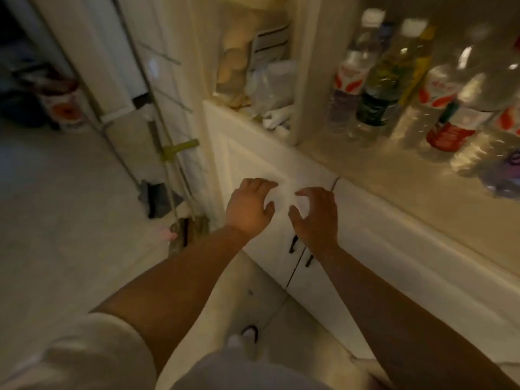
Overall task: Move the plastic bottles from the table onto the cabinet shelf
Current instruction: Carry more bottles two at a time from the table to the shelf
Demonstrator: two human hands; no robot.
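Both hands, left hand (249, 208) and right hand (316, 212), hang with loose, wide, empty grips before smooth white cabinet doors (281, 249), while clear ribbed plastic bottles (394, 88) crowd the glossy cabinet shelf (365, 161).

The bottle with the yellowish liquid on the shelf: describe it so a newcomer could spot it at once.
Start at the white cabinet and find its open right-hand shelf, crowded with plastic bottles. The yellowish bottle stands second from the left, white-capped with a dark green label; the bottle to its left is clear with a red-and-white label.
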